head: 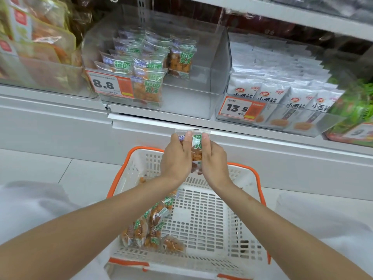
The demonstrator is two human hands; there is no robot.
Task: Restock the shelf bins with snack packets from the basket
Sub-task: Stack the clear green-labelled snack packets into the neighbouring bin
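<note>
Your left hand [176, 157] and right hand [214, 159] pinch one snack packet [196, 141] upright between them, over basket [203, 211], just below half-filled clear bin [212, 77]; label faces you, likely squared to match stocked packets [153, 85] there.

Both bare forearms [113, 215] reach forward, the left hand [177, 158] and right hand [214, 159] side by side, thumbs [188, 138] up, pinching one packet [196, 145] between them.
</note>
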